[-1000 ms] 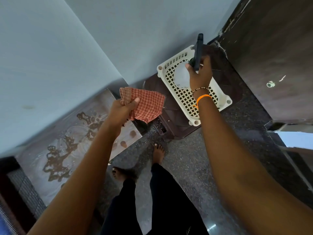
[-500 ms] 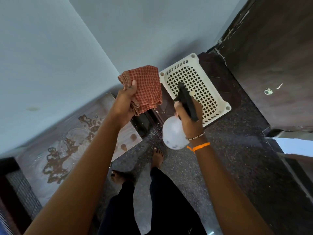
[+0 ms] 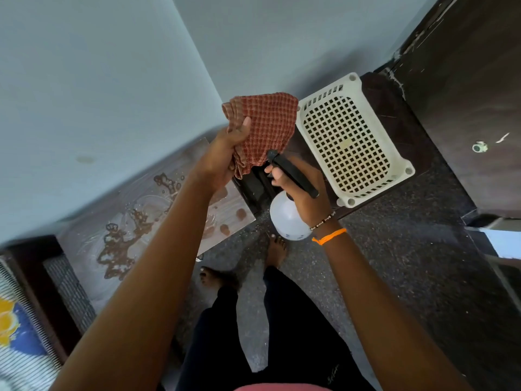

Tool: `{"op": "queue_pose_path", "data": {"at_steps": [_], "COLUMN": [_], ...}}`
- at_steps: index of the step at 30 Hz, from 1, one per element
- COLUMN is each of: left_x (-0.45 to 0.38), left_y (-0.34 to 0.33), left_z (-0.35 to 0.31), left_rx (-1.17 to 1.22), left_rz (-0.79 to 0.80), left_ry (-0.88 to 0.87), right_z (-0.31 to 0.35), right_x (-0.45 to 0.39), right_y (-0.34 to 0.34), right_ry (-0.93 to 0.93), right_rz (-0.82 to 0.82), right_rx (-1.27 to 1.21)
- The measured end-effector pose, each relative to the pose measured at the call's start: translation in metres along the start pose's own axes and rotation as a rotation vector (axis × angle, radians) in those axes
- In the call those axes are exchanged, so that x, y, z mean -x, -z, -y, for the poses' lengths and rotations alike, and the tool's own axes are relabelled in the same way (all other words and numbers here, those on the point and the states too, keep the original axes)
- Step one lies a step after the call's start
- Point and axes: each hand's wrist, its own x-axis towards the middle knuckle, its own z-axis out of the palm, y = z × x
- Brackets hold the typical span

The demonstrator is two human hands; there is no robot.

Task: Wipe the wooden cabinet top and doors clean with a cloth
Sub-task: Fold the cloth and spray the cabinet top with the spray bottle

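Observation:
My left hand (image 3: 222,156) grips a red checked cloth (image 3: 266,128), bunched and held up in front of the grey wall. My right hand (image 3: 303,193) holds a white spray bottle (image 3: 284,218) with a black trigger head, its nozzle pointing at the cloth from just below. The wooden cabinet top (image 3: 141,230) lies low at the left, wet with brown puddles and smears. The cabinet doors are hidden from this angle.
A cream plastic basket (image 3: 394,153) sits upside down on a dark stool beside the cabinet. A dark wooden door (image 3: 473,94) fills the right. My bare feet stand on the speckled dark floor (image 3: 408,263). A striped mat and a dark frame lie at the lower left.
My right hand lifted the spray bottle off the basket and brought it toward me, up to the cloth. My left hand raised the cloth higher.

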Motion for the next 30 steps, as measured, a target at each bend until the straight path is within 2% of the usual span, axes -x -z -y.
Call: {"op": "queue_pose_path", "data": {"at_steps": [4,9,12,18,27,30], "left_x": [0.003,0.003,0.004,0.008,0.004,-0.001], "left_y": [0.001,0.007,0.009,0.011,0.002,-0.01], "left_z": [-0.002,-0.004,-0.004,-0.003,0.002,0.005], "left_rx": [0.029,-0.078,-0.087,-0.102,0.175,0.195], "left_rz": [-0.018,-0.015,-0.002,-0.006,-0.125,-0.156], "left_ry": [-0.012,-0.03,-0.022,0.001,-0.05,-0.054], "right_z": [0.003,-0.003,-0.009,-0.018,-0.03,-0.031], "right_x": [-0.005,-0.007,-0.005,-0.007,-0.005,-0.005], "right_y": [-0.002,-0.017,-0.016,-0.01,-0.001,0.007], "right_ry": [-0.04,0.078,0.033,-0.075,-0.144,-0.15], "right_rz": [0.044,-0.08,-0.175,-0.23,-0.253,-0.271], "right_rx": [-0.069,0.13,0.092,-0.012,0.029,-0.038]}}
